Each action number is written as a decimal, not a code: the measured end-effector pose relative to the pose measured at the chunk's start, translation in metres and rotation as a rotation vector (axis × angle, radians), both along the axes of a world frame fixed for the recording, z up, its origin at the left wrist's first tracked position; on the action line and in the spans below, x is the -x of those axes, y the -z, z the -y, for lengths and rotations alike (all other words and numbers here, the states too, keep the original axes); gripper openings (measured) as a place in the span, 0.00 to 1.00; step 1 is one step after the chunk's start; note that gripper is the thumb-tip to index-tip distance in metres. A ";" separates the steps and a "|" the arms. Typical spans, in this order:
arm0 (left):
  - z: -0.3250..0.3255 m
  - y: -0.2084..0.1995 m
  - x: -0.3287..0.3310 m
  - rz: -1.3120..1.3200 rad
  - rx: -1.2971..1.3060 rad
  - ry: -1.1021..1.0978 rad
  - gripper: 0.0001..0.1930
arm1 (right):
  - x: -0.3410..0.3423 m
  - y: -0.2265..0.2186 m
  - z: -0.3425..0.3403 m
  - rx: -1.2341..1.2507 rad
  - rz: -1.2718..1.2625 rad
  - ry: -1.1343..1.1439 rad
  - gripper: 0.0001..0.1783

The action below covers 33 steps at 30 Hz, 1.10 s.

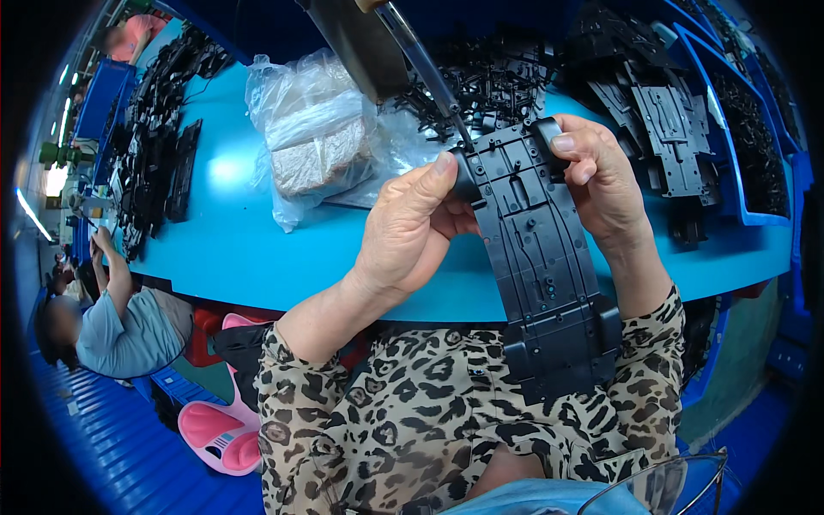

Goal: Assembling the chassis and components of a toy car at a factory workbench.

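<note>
Between my hands I hold a long black plastic chassis plate (536, 249), tilted, its near end reaching over my lap. My left hand (408, 219) pinches the wheel-like block at its far left corner, thumb on top. At the far right corner my right hand (601, 176) grips the matching block with thumb and curled fingers. A powered screwdriver (421, 60) hangs from above, and its thin tip comes down at the plate's far left corner. Whether the tip touches a screw there I cannot make out.
On the blue table (257, 266) lie a plastic-wrapped bundle (322, 137), a heap of small black parts (489, 81), stacked chassis plates (669, 137) and a long row of black parts (154, 146). A blue bin (747, 146) stands right. Another person (129, 326) sits left, near a pink seat (223, 433).
</note>
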<state>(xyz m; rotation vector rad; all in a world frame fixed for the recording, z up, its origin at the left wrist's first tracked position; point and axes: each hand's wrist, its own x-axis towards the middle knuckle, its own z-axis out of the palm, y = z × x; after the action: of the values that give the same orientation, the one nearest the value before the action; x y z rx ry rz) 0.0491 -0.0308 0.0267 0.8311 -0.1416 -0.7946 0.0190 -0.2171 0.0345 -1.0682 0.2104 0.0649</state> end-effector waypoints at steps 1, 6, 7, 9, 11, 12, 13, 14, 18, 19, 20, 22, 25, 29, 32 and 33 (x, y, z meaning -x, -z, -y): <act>-0.001 0.000 0.000 0.006 0.005 0.003 0.16 | 0.000 0.001 0.001 0.004 0.014 -0.027 0.06; -0.002 -0.002 0.001 0.018 0.007 0.001 0.17 | 0.000 0.002 0.001 0.031 0.053 -0.051 0.07; -0.002 -0.002 0.001 0.024 -0.003 0.002 0.17 | 0.000 0.001 0.001 0.032 0.052 -0.052 0.07; -0.003 -0.002 0.001 0.032 -0.014 0.003 0.17 | 0.000 0.001 0.001 0.033 0.052 -0.052 0.07; -0.003 -0.002 0.001 0.044 -0.009 0.012 0.17 | 0.000 0.002 0.001 0.008 0.068 -0.073 0.07; -0.002 -0.002 0.002 0.045 -0.009 0.012 0.17 | 0.000 0.002 0.001 0.008 0.069 -0.073 0.07; 0.000 -0.002 0.003 0.040 -0.029 -0.021 0.18 | 0.000 0.002 0.001 0.009 0.064 -0.070 0.07; 0.001 -0.002 0.003 0.036 -0.049 -0.054 0.18 | 0.000 0.002 0.000 0.010 0.060 -0.067 0.07; 0.000 0.000 0.004 0.043 -0.051 -0.047 0.17 | 0.001 -0.001 0.000 0.016 0.049 -0.061 0.07; 0.001 0.001 0.004 0.044 -0.056 -0.054 0.17 | 0.001 -0.002 0.000 0.007 0.042 -0.067 0.07; 0.001 0.002 0.004 0.045 -0.060 -0.060 0.17 | 0.001 -0.002 0.000 -0.002 0.035 -0.073 0.07; 0.001 0.001 0.003 0.039 -0.057 -0.063 0.16 | 0.001 -0.002 0.000 0.000 0.028 -0.072 0.06; -0.001 0.003 0.003 0.024 -0.060 -0.069 0.16 | 0.000 0.000 0.000 -0.009 0.007 -0.067 0.05; -0.003 0.007 0.004 -0.004 -0.072 -0.064 0.15 | -0.001 0.003 -0.002 -0.016 -0.014 -0.061 0.04; -0.006 0.008 0.006 -0.001 -0.061 -0.066 0.15 | -0.001 0.008 -0.002 -0.025 -0.039 -0.077 0.04; -0.007 0.009 0.007 0.000 -0.061 -0.067 0.15 | 0.000 0.008 -0.003 -0.025 -0.038 -0.078 0.04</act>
<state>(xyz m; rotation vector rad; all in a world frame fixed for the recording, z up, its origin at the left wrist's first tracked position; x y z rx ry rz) 0.0420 -0.0241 0.0178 0.8891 -0.0900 -0.7390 0.0192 -0.2139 0.0269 -1.0507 0.2020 0.1573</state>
